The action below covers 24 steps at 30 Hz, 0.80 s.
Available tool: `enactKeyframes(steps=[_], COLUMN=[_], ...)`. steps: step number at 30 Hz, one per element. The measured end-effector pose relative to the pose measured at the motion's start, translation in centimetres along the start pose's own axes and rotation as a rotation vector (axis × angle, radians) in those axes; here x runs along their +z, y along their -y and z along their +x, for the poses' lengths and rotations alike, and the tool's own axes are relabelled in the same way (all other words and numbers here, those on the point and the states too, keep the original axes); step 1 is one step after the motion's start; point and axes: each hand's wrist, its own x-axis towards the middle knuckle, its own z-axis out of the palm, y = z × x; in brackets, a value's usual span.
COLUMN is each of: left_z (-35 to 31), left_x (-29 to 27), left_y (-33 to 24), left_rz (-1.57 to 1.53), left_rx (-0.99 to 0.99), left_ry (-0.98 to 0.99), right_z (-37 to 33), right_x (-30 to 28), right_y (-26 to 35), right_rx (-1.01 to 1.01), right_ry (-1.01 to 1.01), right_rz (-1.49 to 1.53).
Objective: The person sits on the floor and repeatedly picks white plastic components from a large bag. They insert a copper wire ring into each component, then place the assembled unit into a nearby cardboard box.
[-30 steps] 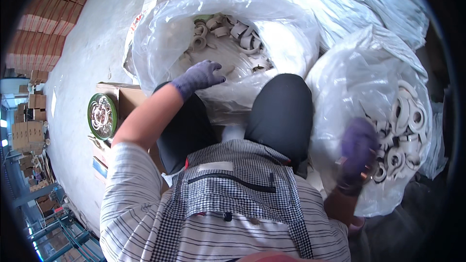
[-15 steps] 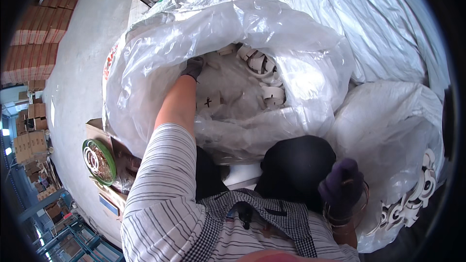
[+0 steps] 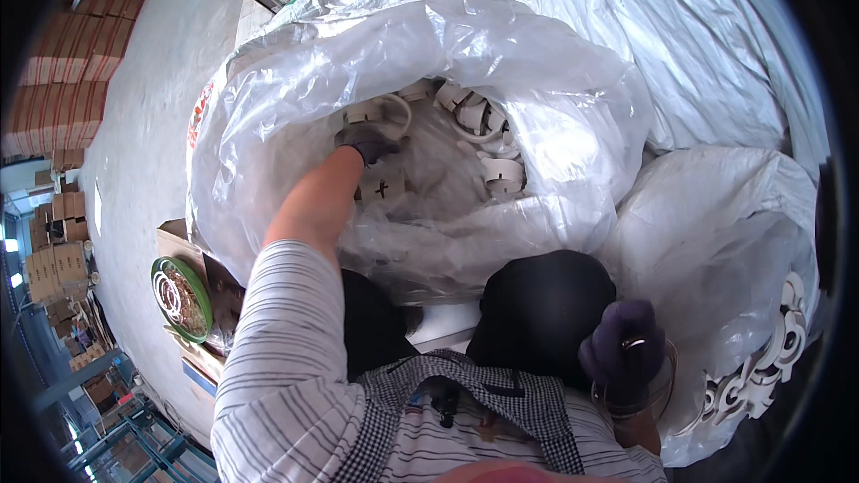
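Work looks part done, I'd say: lots of white round plastic rings (image 3: pixel 503 174) lie in the big clear plastic bag (image 3: pixel 573 63) up front, & more white cut rings (image 3: pixel 765 376) sit in the cloudy white plastic bag (image 3: pixel 716 192) on the R. Neither bunch is in neat rows, so prob. plenty is left.

L hand (image 3: pixel 371 143), in a dark gray-purple glove, is down inside the front bag, near its L side. One pale thin hoop (image 3: pixel 408 116) is just past it. L arm goes fwd, a bit bent, w/ its striped sleeve (image 3: pixel 300 304) outside the bag. R arm is bent close to the body. R hand (image 3: pixel 624 351), in a purple glove, is up by the black R knee (image 3: pixel 555 295), fingers curled in, w/ a thin shiny band by them. Can't tell if either hand grips anything, b/c L fingers are half hid & R ones are too dark.
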Motion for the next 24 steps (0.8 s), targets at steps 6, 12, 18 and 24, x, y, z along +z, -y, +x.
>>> enactKeyframes(steps=[6, 12, 18, 24], left_z=[-16.9, -33.8, -37.2, -39.9], left_x=[-3.1, 0.4, 7.2, 7.9], left_y=[-9.7, -15.9, -19.7, -20.4], left_rz=[-0.681, -0.049, 0.116, -0.315], left_rx=[0.269, 1.133, 1.482, 1.365], left_ry=[0.406, -0.479, -0.693, -0.417], right_z=[-0.1, -0.2, -2.0, -3.9], right_x=[1.7, 2.2, 3.4, 3.1], right_y=[0.1, 0.0, 1.6, 1.0], right_rx=[-0.033, -0.238, -0.221, -0.187], right_ry=[0.011, -0.225, -0.213, -0.258], right_rz=[-0.164, -0.451, -0.43, -0.457])
